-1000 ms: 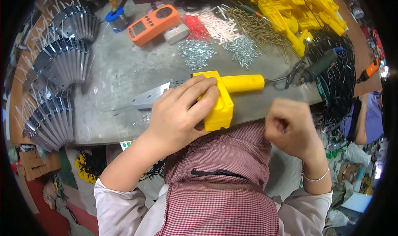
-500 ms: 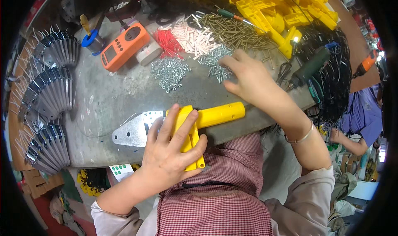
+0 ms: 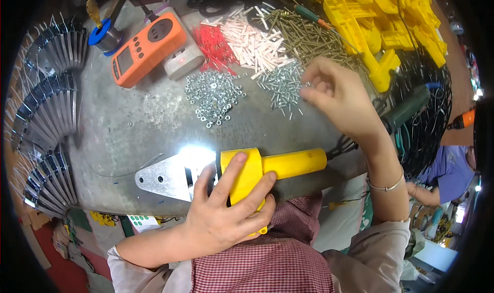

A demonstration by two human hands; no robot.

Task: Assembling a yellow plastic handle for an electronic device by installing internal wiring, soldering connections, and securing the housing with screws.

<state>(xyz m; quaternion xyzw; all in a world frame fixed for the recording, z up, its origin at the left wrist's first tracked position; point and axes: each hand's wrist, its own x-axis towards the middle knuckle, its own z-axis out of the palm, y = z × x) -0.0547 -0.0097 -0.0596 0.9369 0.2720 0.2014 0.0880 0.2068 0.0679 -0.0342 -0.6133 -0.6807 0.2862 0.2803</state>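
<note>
Here, the yellow tool [image 3: 251, 168] (under left hand [image 3: 221, 218]) overhangs the table edge [image 3: 172, 212].

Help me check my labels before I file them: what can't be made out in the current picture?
- Head view: part of the yellow housing, covered by the left hand.
- Head view: whether the right hand holds anything small; its curled fingers hide it.
- Head view: detail on the metal plate beside the housing, washed out by glare.
- Head view: the yellow pile's full extent, cut off at top.
</note>
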